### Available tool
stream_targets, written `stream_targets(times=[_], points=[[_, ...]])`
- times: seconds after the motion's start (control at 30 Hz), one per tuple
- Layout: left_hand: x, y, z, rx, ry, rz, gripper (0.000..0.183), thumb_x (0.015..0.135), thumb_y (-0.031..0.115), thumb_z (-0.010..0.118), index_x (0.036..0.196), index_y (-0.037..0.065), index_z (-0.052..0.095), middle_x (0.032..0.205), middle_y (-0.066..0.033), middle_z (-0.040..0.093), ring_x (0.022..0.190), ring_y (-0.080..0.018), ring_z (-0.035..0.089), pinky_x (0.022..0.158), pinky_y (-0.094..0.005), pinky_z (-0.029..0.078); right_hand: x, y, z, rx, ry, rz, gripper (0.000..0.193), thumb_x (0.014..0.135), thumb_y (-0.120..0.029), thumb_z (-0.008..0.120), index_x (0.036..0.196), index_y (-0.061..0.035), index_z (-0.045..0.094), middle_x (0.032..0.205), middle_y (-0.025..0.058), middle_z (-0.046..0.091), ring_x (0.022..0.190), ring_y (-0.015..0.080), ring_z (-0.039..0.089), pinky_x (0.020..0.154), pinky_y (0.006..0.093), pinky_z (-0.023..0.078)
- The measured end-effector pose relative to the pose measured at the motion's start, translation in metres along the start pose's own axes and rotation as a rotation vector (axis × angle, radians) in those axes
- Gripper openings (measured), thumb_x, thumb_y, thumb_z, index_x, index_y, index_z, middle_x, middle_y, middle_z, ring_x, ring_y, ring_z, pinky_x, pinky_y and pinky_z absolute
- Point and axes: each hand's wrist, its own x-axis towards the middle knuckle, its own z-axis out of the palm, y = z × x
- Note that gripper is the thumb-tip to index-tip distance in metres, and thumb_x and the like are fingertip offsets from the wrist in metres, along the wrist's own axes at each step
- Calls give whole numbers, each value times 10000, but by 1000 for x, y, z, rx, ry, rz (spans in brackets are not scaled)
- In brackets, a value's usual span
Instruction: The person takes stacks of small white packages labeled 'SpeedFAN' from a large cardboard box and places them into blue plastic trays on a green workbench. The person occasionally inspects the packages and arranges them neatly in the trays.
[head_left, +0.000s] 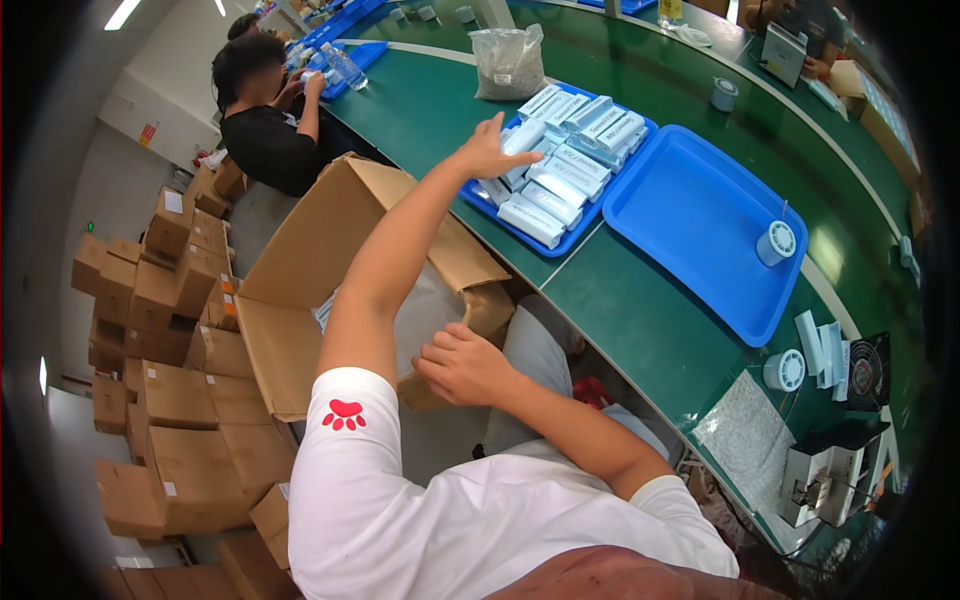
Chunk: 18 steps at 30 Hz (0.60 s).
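Observation:
My left hand (pixel 487 153) reaches out over the near left edge of a blue tray (pixel 570 238), its fingers apart. Several small light-blue and white boxes (pixel 567 170) lie stacked in that tray. My thumb is over the nearest boxes; whether it touches them I cannot tell. Closer to my body, my right hand (pixel 458 364) is curled closed beside an open cardboard carton (pixel 300 270), and no object shows in it. Inside the carton is a pale lining (pixel 425 312), and part of a small box (pixel 324 312) shows behind my left arm.
A second blue tray (pixel 690 220) holds a small white fan (pixel 776 243). Another fan (pixel 784 370), folded light-blue boxes (pixel 822 350) and a metal device (pixel 835 475) are on the green table's right. Cartons (pixel 200 465) pile at left. A person (pixel 270 130) sits at far left.

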Motion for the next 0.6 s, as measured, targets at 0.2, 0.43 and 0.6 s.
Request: stream_targets(times=[0.2, 0.43, 0.6], points=[[-38, -6, -25, 69, 315, 153, 1100, 877, 697, 669, 1573, -61, 279, 1587, -338, 313, 1514, -448, 268, 1238, -473, 261, 6, -8, -3, 26, -36, -11, 307, 756, -202, 753, 1029, -94, 664, 931, 22, 609, 946, 216, 578, 945, 376, 438], [-186, -38, -121, -308, 334, 159, 344, 914, 298, 775, 1159, 62, 731, 1031, -76, 751, 1001, -166, 698, 908, -321, 545, 0, -3, -3, 10, -50, 42, 332, 756, -172, 770, 1074, -112, 700, 887, 22, 585, 852, 224, 570, 888, 398, 439], [-268, -177, -102, -153, 603, -57, 282, 875, 300, 792, 1053, 83, 757, 994, -67, 748, 943, -186, 716, 821, -342, 561, 8, -8, 0, -26, -71, 40, 330, 785, -175, 744, 1104, -99, 707, 924, 8, 590, 877, 208, 561, 922, 387, 433]])
